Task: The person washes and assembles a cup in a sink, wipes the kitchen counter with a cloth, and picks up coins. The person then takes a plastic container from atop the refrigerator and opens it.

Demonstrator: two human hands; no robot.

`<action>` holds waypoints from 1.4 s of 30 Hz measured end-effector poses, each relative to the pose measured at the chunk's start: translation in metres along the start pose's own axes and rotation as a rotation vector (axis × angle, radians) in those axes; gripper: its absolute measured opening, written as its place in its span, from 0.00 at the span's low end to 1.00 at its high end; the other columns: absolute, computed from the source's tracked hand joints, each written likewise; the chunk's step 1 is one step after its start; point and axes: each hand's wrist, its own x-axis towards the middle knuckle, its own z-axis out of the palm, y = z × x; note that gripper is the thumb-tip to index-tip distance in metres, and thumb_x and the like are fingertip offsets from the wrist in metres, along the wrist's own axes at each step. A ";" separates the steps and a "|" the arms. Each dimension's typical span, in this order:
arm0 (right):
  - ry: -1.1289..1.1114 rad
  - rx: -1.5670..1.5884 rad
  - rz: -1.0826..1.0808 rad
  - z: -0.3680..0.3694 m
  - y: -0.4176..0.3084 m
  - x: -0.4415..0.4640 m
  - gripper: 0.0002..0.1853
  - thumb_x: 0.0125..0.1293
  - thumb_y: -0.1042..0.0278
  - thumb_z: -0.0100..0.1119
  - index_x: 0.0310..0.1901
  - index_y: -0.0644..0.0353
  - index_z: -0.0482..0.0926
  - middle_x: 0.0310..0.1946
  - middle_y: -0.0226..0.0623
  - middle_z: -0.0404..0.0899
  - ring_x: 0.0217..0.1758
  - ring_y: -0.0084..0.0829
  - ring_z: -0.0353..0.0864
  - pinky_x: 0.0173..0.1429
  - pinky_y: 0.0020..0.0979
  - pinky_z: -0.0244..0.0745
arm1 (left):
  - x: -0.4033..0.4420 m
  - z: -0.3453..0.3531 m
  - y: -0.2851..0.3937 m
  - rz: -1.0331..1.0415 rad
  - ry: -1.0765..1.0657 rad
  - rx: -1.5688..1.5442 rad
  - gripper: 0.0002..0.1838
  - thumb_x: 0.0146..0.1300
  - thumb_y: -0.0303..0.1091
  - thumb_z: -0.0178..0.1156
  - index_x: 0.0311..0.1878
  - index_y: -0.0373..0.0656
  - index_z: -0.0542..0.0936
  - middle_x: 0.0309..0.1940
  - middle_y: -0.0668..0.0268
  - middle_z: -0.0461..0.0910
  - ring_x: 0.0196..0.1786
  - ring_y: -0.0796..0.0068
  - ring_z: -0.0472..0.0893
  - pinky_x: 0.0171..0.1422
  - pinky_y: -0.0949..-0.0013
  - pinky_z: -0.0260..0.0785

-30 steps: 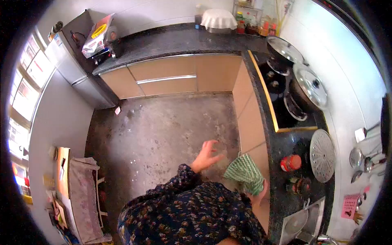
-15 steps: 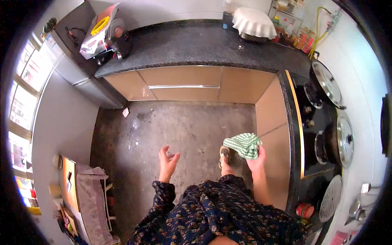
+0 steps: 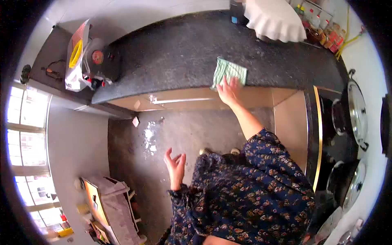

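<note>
A green and white patterned cloth (image 3: 221, 67) lies spread on the front edge of the dark countertop (image 3: 171, 57). My right hand (image 3: 230, 92) is on the cloth's near side, its fingers pressing it to the stone; the fingertips are blurred. The arm stretches forward over the cabinet front. Lower down, my left hand (image 3: 176, 168) hangs in the air above the floor, empty, with thumb and fingers apart.
A white cloth-covered object (image 3: 275, 20) stands at the back right, near bottles and packets (image 3: 330, 34). A bag with a yellow item (image 3: 76, 57) sits at the left. Lidded pans (image 3: 356, 114) line the right-hand stove. A covered stand (image 3: 116, 204) is at lower left.
My right hand has carried the cloth from low beside the cabinet, forward and up onto the countertop, where the cloth has spread out. My left hand stays empty. The view has moved closer to the counter.
</note>
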 end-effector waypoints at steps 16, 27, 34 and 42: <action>0.032 -0.327 0.415 0.020 -0.017 0.142 0.42 0.63 0.35 0.38 0.70 0.60 0.50 0.70 0.62 0.43 0.75 0.56 0.33 0.73 0.53 0.25 | 0.219 -0.023 0.012 0.017 -0.124 0.298 0.34 0.57 0.33 0.65 0.63 0.38 0.58 0.56 0.53 0.57 0.47 0.65 0.77 0.43 0.68 0.76; 0.132 -0.296 0.231 0.101 0.026 0.404 0.33 0.68 0.48 0.38 0.66 0.65 0.58 0.69 0.53 0.51 0.75 0.45 0.44 0.75 0.43 0.33 | 0.275 0.050 0.035 -0.264 0.007 0.311 0.32 0.56 0.28 0.64 0.62 0.38 0.59 0.57 0.55 0.57 0.47 0.65 0.77 0.45 0.69 0.76; 0.073 -0.286 0.331 0.125 -0.044 0.491 0.32 0.69 0.50 0.33 0.64 0.70 0.61 0.68 0.55 0.53 0.75 0.47 0.45 0.75 0.44 0.33 | 0.280 0.043 0.021 -0.320 0.032 0.452 0.33 0.56 0.31 0.66 0.62 0.39 0.59 0.58 0.56 0.55 0.48 0.65 0.77 0.44 0.68 0.77; 0.090 -0.015 -0.074 0.201 -0.194 0.498 0.29 0.66 0.57 0.41 0.61 0.72 0.64 0.64 0.61 0.58 0.71 0.54 0.51 0.73 0.49 0.39 | 0.288 0.047 0.031 -0.483 0.156 0.316 0.33 0.55 0.33 0.67 0.61 0.41 0.61 0.59 0.56 0.55 0.46 0.65 0.79 0.42 0.69 0.77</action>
